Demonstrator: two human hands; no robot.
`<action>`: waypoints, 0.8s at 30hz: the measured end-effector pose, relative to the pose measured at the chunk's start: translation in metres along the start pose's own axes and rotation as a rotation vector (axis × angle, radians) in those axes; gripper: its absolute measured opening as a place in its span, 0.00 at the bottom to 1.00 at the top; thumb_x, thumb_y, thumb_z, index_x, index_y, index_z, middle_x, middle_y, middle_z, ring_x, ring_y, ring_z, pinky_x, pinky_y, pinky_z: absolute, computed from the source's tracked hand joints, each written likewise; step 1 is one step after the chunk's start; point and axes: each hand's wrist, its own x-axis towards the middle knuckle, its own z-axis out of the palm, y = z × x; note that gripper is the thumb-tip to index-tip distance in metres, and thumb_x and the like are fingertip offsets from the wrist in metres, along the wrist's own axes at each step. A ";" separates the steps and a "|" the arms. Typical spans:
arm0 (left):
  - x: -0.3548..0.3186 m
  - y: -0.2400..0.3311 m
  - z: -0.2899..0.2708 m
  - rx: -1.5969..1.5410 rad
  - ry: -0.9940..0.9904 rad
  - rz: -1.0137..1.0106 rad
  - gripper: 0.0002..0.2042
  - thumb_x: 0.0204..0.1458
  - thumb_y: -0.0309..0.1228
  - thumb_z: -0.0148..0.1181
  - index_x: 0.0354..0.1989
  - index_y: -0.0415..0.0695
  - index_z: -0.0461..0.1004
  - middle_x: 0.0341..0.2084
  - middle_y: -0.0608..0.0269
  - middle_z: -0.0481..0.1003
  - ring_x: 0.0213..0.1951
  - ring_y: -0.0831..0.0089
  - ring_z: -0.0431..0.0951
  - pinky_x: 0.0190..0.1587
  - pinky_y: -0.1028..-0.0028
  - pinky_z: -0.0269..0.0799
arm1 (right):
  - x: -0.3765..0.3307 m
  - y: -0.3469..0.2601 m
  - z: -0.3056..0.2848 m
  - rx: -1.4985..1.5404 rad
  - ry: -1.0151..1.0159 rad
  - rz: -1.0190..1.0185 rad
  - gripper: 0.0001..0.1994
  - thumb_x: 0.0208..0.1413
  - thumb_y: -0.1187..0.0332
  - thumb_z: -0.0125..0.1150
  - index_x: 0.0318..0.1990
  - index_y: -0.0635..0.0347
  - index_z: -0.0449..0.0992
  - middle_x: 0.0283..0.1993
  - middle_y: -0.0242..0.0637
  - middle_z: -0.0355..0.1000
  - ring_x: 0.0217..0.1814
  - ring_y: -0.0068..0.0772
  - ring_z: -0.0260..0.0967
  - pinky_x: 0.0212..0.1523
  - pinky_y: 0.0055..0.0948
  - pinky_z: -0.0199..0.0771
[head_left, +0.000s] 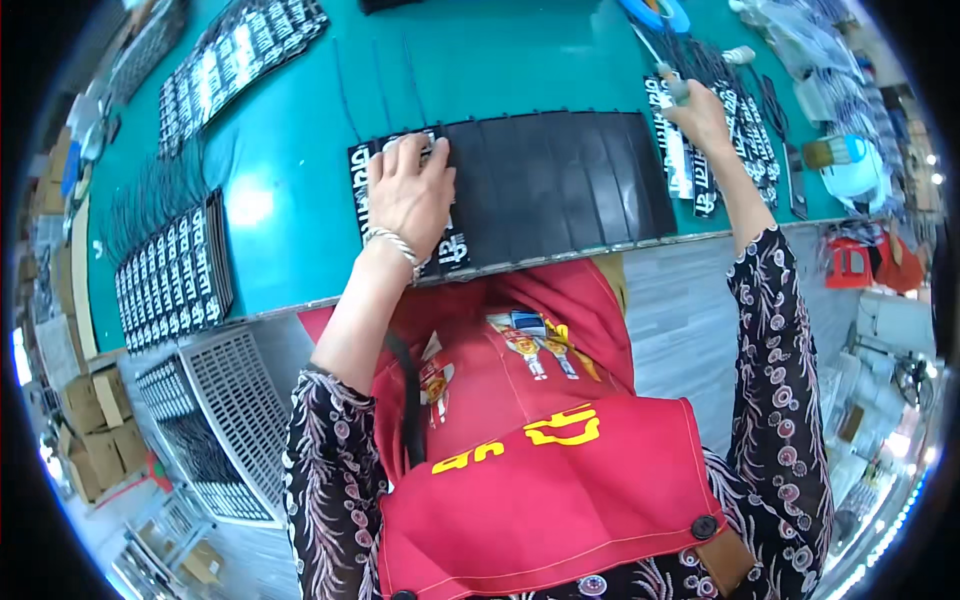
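Note:
My left hand (408,195) lies palm down on black strips with white lettering (453,250), its fingers stretched over them toward their far end. Thin dark wires (380,85) run from these strips away across the green table. To their right, plain black strips (560,180) overlap in a row along the near table edge. My right hand (703,118) is closed around a screwdriver-like tool (677,90) with a pale handle. Its thin shaft points up and left. Below this hand lie more lettered strips (680,165), partly covered by it.
Stacked lettered strips with wires (172,272) lie at the left, and another stack (240,60) farther back. A blue ring-shaped roll (660,12) and dark wires are at the far right. A white container (855,180) stands near the right edge. A white crate (235,400) is below the table.

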 end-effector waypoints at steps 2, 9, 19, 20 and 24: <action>-0.007 0.000 0.001 0.030 -0.042 -0.019 0.19 0.56 0.35 0.60 0.56 0.46 0.74 0.55 0.58 0.70 0.61 0.63 0.66 0.61 0.58 0.59 | 0.003 -0.002 0.003 0.043 -0.013 0.067 0.21 0.39 0.64 0.71 0.42 0.66 0.77 0.42 0.54 0.78 0.49 0.57 0.76 0.51 0.45 0.73; -0.012 -0.004 0.010 0.030 -0.008 -0.020 0.17 0.58 0.38 0.58 0.55 0.48 0.74 0.55 0.63 0.73 0.61 0.65 0.69 0.62 0.58 0.59 | 0.011 -0.013 -0.013 0.297 0.314 -0.242 0.20 0.49 0.64 0.70 0.49 0.63 0.78 0.38 0.37 0.78 0.31 0.26 0.73 0.35 0.30 0.73; -0.030 -0.027 0.019 -0.047 0.005 -0.092 0.27 0.61 0.57 0.50 0.56 0.49 0.77 0.57 0.62 0.74 0.60 0.63 0.70 0.64 0.60 0.57 | -0.053 -0.222 0.006 1.189 -0.257 -0.155 0.16 0.54 0.73 0.66 0.50 0.62 0.72 0.24 0.33 0.74 0.18 0.21 0.69 0.18 0.19 0.66; -0.032 -0.029 0.020 -0.042 0.020 -0.091 0.29 0.60 0.59 0.50 0.56 0.48 0.76 0.56 0.61 0.74 0.59 0.63 0.71 0.64 0.60 0.58 | -0.060 -0.231 0.016 1.186 -0.293 -0.162 0.16 0.55 0.73 0.66 0.50 0.63 0.72 0.24 0.33 0.75 0.18 0.22 0.70 0.19 0.19 0.66; -0.036 -0.031 0.024 -0.042 0.040 -0.084 0.31 0.59 0.61 0.51 0.57 0.48 0.76 0.55 0.60 0.74 0.58 0.63 0.72 0.64 0.60 0.58 | -0.074 -0.237 0.055 1.284 -0.439 -0.212 0.16 0.56 0.74 0.67 0.50 0.64 0.72 0.28 0.34 0.76 0.22 0.23 0.73 0.23 0.19 0.72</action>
